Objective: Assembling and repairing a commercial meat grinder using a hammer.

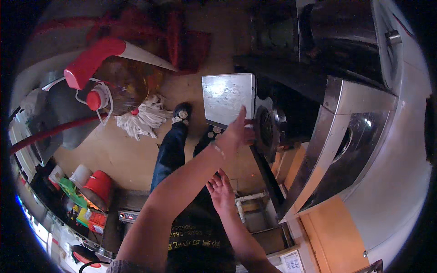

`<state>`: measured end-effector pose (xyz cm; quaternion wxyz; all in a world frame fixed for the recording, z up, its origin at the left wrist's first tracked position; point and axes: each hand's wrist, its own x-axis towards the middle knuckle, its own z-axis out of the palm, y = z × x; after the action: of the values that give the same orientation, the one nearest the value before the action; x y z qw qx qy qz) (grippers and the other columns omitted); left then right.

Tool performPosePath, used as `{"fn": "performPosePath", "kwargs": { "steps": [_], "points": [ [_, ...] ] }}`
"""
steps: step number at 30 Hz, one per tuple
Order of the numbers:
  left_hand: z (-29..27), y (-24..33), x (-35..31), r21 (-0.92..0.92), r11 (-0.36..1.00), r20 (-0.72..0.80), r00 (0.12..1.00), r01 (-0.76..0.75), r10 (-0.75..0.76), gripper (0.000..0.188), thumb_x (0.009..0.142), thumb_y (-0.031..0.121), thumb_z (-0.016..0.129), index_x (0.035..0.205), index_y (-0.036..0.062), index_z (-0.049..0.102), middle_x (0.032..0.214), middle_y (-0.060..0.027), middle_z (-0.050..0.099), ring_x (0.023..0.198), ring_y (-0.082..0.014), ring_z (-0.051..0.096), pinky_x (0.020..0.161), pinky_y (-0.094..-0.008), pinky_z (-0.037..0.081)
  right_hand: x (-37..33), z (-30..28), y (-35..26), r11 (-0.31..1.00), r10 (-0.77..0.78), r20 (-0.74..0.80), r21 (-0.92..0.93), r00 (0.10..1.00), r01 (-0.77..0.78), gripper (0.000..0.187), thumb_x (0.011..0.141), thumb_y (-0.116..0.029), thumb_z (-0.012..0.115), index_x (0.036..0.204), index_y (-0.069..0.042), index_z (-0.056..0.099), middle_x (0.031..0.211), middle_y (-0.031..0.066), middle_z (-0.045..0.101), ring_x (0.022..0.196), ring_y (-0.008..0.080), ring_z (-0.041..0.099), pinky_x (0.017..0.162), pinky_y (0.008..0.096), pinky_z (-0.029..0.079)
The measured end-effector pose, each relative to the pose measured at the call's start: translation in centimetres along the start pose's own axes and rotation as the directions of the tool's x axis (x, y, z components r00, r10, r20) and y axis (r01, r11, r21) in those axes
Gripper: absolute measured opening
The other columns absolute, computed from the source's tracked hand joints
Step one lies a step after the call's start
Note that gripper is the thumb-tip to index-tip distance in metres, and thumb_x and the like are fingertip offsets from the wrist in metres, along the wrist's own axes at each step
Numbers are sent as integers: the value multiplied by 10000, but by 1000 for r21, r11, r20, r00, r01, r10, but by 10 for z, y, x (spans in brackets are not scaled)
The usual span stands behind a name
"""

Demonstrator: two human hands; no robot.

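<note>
My left hand [236, 132] reaches across the middle over the near right corner of a flat silver panel [227, 95]. One of its fingers points away from me, apart from the darker fingers at its right; I see nothing held in it. Whether it touches the panel is unclear. Just right of the hand is a dark round part with a grille [267, 128]. Nearer to me, under my left forearm, my right hand [221, 193] is turned palm up with its fingers spread and nothing in it.
At the left stand a large jug [120, 84] with a red cap and a white mop head [143, 118]. A red bucket [99, 185] is at the lower left. A steel cabinet [350, 136] rises at the right. White pipes [241, 205] run low near my right forearm.
</note>
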<state>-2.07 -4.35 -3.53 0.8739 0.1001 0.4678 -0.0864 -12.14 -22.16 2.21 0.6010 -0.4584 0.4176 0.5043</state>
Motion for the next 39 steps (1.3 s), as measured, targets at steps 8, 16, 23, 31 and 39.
{"fn": "performPosePath", "kwargs": {
  "steps": [8,16,23,31,39],
  "points": [
    [8,29,38,213,837,-110,839,-504,533,550,849,474,414,1134,6,458,937,-157,579,921,-264,553,899,-449,360,0,3,19,999,41,49,15,998,-42,405,865,-365,496,1202,-155,421,1021,24,563,991,155,502,894,345,364],
    [-15,-35,-94,443,-159,850,357,-882,387,392,746,196,533,1105,38,524,1175,-132,508,1100,-301,477,932,-427,379,-1,-13,21,977,-212,40,4,977,212,455,842,-385,519,1212,-142,413,1114,14,520,1094,141,430,924,326,331],
    [-17,-5,8,47,983,46,983,175,-178,653,827,578,378,1184,33,419,1116,-140,514,1009,-256,511,821,-412,424,6,4,12,999,-21,68,-46,997,24,462,861,-362,506,1246,-137,387,1062,30,550,1019,148,490,906,342,364],
    [21,45,18,21,994,113,988,108,-109,785,783,663,369,1253,35,346,1239,-157,430,1088,-268,456,971,-451,295,2,0,15,1000,12,23,1,1000,-12,433,873,-335,492,1244,-133,396,1017,36,571,996,148,507,903,346,366],
    [34,28,-63,678,-259,694,482,-688,535,770,725,492,567,1268,3,321,1303,-178,366,1284,-272,248,1043,-491,91,8,-19,23,998,-57,58,20,997,56,398,860,-339,500,1210,-160,437,1176,13,502,1044,148,481,916,346,354]
  ]
}}
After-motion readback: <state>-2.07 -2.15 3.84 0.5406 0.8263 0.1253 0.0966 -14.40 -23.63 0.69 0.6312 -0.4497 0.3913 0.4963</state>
